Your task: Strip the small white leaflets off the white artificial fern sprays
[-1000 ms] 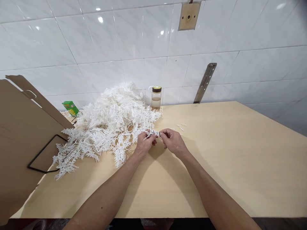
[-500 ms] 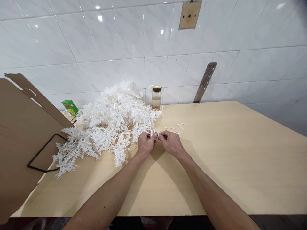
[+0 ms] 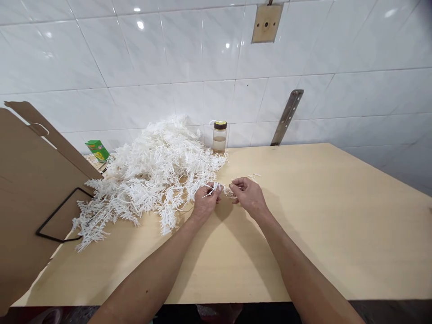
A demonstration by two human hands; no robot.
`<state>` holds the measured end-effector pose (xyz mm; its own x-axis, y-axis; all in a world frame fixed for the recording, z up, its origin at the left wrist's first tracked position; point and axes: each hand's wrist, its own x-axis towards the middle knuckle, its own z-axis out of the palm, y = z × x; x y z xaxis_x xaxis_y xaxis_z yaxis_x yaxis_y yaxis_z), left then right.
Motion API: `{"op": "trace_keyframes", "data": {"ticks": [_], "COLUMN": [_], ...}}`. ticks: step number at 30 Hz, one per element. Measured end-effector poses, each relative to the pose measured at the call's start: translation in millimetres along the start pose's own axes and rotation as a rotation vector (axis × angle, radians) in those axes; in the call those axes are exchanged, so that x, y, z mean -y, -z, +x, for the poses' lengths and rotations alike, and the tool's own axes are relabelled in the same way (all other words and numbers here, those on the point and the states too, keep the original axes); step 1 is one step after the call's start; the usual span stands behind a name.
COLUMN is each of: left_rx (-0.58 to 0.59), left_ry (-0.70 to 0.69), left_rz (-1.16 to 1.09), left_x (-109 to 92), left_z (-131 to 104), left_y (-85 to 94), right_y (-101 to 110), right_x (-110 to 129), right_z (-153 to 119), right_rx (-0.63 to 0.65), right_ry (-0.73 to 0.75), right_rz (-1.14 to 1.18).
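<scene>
Between the thumb and fingers of my left hand is a white branched plastic sprig, its thin tips sticking out on both sides. A short gap to the right, my right hand has its thumb and forefinger pinched together; whatever is in them is too small to make out. Some thin white pieces show on the table between the hands, partly covered by the right fingers. Close on the left lies a large heap of similar white sprigs.
A cardboard box with a black wire frame against it stands at the left. Behind the heap are a green carton and a water bottle. A metal bracket rises along the tiled wall. Loose white bits lie beyond my right hand.
My right hand has drawn away to the right from the sprig, opening a gap between the hands. My left hand keeps its hold in nearly the same place.
</scene>
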<state>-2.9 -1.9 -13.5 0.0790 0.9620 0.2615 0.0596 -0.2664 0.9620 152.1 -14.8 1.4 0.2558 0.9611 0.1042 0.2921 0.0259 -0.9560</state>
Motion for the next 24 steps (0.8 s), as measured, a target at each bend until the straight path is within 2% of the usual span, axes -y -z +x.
{"op": "trace_keyframes", "data": {"ticks": [3,5,12,17,24], "left_rx": [0.023,0.019,0.008,-0.048,-0.102], "left_ry": [0.021,0.019,0.054,0.033,-0.001], "left_rz": [0.017,0.026,0.032,0.086,0.087], "left_x": [0,-1,-5,-2,7], "left_z": [0,0,-3,-3,-2], "left_y": [-0.7,-1.3,-3.2,-4.3,-4.0], "right_y": [-6,-10,-13,-16,-23], "right_x": [0,-1,2,-1,3], "right_z": [-1,-2,-4,-5,-6], "right_rx": [0.164,0.22,0.188,0.16,0.199], "right_ry": [-0.017,-0.048,-0.104,-0.042,-0.033], "right_rz": [0.058,0.047,-0.048,-0.15,-0.263]}}
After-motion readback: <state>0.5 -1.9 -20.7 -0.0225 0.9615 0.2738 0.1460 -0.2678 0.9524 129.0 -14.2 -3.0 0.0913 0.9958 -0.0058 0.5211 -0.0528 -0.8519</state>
